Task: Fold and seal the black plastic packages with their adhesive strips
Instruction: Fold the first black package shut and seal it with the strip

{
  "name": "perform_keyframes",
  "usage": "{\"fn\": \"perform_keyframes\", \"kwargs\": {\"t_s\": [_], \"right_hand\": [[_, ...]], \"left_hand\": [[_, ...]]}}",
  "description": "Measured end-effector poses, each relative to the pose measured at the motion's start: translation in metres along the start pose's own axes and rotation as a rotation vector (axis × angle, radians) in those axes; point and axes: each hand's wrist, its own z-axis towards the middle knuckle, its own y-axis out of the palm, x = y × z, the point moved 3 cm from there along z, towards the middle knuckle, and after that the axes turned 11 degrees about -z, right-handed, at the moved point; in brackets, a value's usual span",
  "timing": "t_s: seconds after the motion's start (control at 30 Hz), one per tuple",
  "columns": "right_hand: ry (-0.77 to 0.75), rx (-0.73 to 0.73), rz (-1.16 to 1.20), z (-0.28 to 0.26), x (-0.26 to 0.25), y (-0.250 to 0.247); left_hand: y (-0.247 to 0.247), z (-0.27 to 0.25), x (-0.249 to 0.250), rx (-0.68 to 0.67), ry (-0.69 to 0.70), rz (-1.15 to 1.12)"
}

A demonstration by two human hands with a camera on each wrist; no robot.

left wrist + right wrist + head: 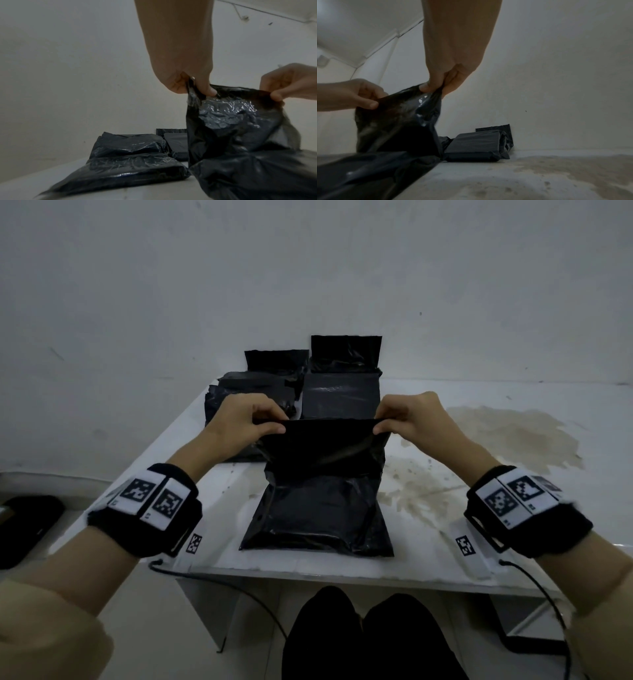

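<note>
A black plastic package (317,513) lies on the white table (479,542) in front of me, its body flat and its flap (325,443) raised upright. My left hand (246,416) pinches the flap's top left corner between thumb and fingers. My right hand (407,414) pinches the top right corner the same way. The left wrist view has the crinkled flap (228,112) stretched between my left hand (192,86) and my right hand (284,86). From the right wrist, my right hand (436,86) grips the flap (399,119) opposite my left hand (361,94). I cannot make out the adhesive strip.
More black packages lie behind: a pile at the back left (253,392) and a flat one at the back right (340,395), with flaps leaning on the wall. The table's right half carries a brown stain (496,436). A dark object (24,525) sits on the floor at left.
</note>
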Motion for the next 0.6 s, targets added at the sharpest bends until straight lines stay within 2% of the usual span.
{"fn": "perform_keyframes", "kwargs": {"t_s": [0.2,0.33,0.43,0.5,0.6], "right_hand": [[0.061,-0.017,-0.129,-0.029,-0.007,-0.002],[0.092,0.024,-0.109,-0.048,-0.017,0.000],[0.026,0.010,-0.195,-0.063,-0.024,0.007],[-0.075,0.016,-0.280,-0.074,-0.029,0.013],[-0.168,-0.069,-0.340,-0.095,-0.033,0.029]], "left_hand": [[-0.005,-0.030,0.002,-0.047,0.071,0.054],[-0.003,-0.050,0.001,0.005,0.145,0.118],[0.002,-0.068,0.003,-0.019,0.222,0.192],[0.007,-0.081,0.004,-0.046,0.271,0.256],[0.014,-0.099,-0.001,-0.079,0.308,0.345]]}}
